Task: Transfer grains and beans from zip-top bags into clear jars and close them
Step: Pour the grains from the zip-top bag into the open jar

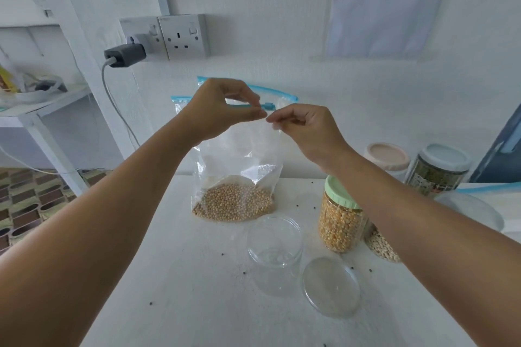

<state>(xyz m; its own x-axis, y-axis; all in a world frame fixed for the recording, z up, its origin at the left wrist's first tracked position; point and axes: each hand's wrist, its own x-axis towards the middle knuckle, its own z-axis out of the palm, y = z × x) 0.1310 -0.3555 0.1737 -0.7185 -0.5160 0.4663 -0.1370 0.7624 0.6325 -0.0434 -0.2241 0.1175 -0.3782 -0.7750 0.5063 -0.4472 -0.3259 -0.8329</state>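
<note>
Soybean bag (236, 177) upright; empty jar (275, 245) lidless.

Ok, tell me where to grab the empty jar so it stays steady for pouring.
Grip the empty jar round its straight side wall, low down, coming from the left. It stands upright with an open mouth, and the lid and corn jar crowd its right.

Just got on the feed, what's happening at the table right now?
A person holds a zip-top bag of pale beans upright on the table, both hands at its top. The left hand and right hand each pinch the top edge near the blue zip, seemingly to open it. An empty jar stands open in front, its clear lid lying beside it. A filled green-lidded jar stands to the right.
</note>
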